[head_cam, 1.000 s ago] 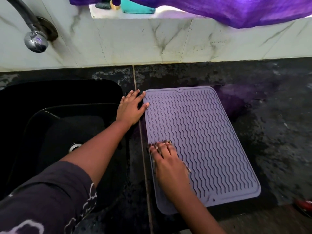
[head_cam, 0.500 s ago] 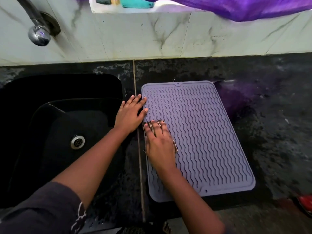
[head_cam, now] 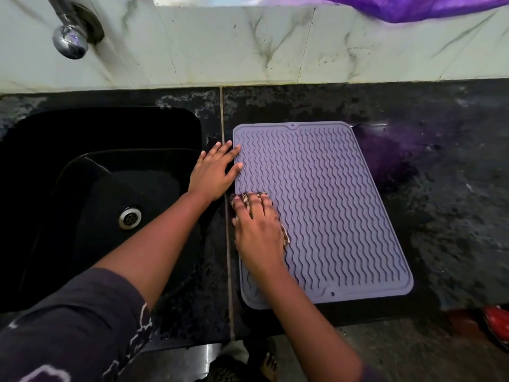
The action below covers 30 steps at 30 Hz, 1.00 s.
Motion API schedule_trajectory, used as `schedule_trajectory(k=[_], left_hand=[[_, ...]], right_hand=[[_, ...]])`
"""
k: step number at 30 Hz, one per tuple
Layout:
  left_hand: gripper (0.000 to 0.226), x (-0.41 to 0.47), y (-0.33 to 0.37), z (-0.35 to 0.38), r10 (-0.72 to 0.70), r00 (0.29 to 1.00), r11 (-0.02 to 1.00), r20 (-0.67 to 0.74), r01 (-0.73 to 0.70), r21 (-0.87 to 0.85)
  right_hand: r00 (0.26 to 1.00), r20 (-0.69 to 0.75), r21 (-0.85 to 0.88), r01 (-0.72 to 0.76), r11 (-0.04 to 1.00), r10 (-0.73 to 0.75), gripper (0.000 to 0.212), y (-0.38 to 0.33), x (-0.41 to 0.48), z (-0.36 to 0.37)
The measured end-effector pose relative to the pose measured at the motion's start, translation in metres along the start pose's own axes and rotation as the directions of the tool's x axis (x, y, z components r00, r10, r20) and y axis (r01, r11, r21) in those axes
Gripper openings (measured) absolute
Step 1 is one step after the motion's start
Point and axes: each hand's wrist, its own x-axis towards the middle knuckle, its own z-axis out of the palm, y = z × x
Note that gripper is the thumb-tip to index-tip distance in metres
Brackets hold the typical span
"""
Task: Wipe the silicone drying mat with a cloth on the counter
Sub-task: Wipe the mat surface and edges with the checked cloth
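Observation:
A lilac silicone drying mat with wavy ridges lies flat on the black counter, right of the sink. My left hand lies flat with straight fingers, its fingertips pressing the mat's left edge near the far corner. My right hand presses a small patterned cloth onto the mat's left side, fingers spread over it. Most of the cloth is hidden under the palm; only bits show at the fingertips and beside the hand.
A black sink with a metal drain sits to the left, a chrome tap above it. A marble backsplash runs behind. Purple fabric hangs at top right. A red object lies on the floor.
My right hand has slid the cloth along the mat's left side, away from me toward my left hand. My left hand has stayed on the mat's edge.

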Motion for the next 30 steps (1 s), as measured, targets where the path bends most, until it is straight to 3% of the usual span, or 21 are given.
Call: schedule_trajectory(k=[5, 7, 10, 14, 18, 22, 25, 27, 30], left_hand=[[0.052, -0.001, 0.001, -0.001, -0.013, 1.0, 1.0, 0.01, 0.013, 0.006], [0.053, -0.002, 0.001, -0.001, -0.016, 1.0, 1.0, 0.025, 0.016, 0.004], [0.054, -0.002, 0.008, -0.006, -0.037, 0.998, 0.999, 0.058, 0.035, 0.037], [0.055, -0.019, 0.022, -0.005, -0.031, 1.0, 0.999, 0.002, 0.031, 0.024], [0.053, -0.036, 0.03, 0.007, -0.032, 0.999, 0.996, 0.026, 0.029, 0.085], [0.052, -0.033, 0.031, 0.009, -0.058, 0.998, 0.994, 0.031, 0.055, 0.091], [0.052, -0.035, 0.031, 0.01, -0.055, 0.998, 0.995, 0.022, 0.053, 0.086], [0.052, -0.036, 0.032, 0.01, -0.058, 0.998, 0.995, 0.019, 0.056, 0.082], [0.052, -0.036, 0.034, 0.009, -0.064, 0.998, 0.994, 0.017, 0.062, 0.084]], right_hand=[[0.99, 0.138, 0.002, 0.039, 0.999, -0.039, 0.066, -0.006, -0.077, -0.013], [0.984, 0.173, 0.062, 0.04, 0.997, -0.051, 0.063, -0.004, -0.094, -0.023], [0.996, 0.049, 0.177, 0.069, 0.982, -0.079, 0.055, 0.004, -0.066, -0.035], [0.998, -0.026, 0.049, 0.064, 0.997, -0.062, 0.049, 0.012, -0.017, -0.026], [0.992, 0.074, -0.069, 0.109, 0.992, -0.104, 0.054, 0.018, -0.024, -0.017], [0.955, 0.262, -0.053, 0.161, 0.986, -0.142, 0.074, 0.015, -0.097, -0.03], [0.929, 0.321, -0.012, 0.197, 0.98, -0.183, 0.064, 0.019, -0.13, -0.051], [0.919, 0.293, 0.084, 0.249, 0.965, -0.263, 0.056, 0.024, -0.12, -0.058], [0.973, 0.102, 0.052, 0.203, 0.978, -0.207, 0.058, 0.018, -0.083, -0.055]])
